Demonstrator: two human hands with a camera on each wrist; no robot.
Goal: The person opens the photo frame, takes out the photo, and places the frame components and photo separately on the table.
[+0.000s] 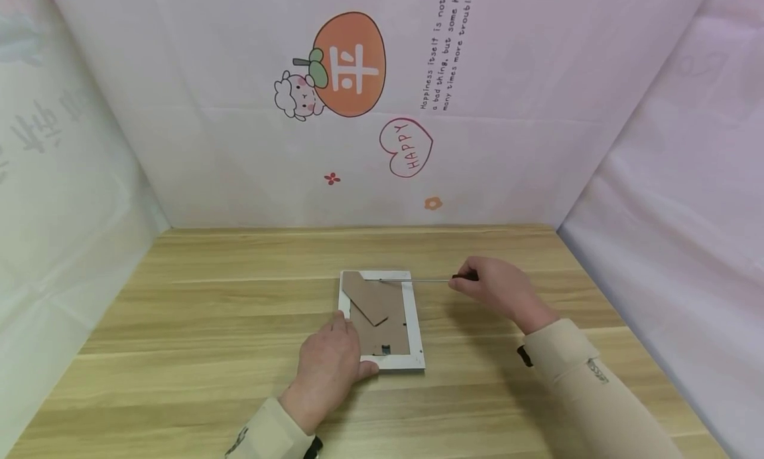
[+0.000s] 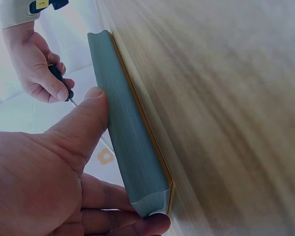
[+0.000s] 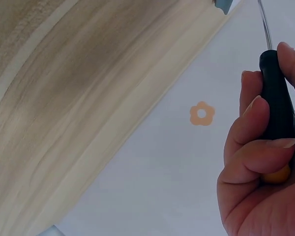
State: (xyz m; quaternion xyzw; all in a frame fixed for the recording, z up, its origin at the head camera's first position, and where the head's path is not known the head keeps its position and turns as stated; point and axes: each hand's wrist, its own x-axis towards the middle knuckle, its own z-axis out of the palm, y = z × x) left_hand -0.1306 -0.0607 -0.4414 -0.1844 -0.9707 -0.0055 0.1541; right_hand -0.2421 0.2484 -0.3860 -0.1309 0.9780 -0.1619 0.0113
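Note:
A white picture frame lies back side up on the table, showing its brown backing board and a folded stand leg. My left hand grips the near left corner, thumb along the near edge and fingers at the left side. In the left wrist view the frame's moulded edge looks teal. My right hand holds a screwdriver by its dark handle, fingers wrapped round it. Its thin metal shaft lies nearly level over the frame's far right corner, the tip at the backing's far edge.
The wooden table runs back to a printed white cloth wall. More white cloth closes off both sides. A small dark metal piece sits on the backing close to the near edge.

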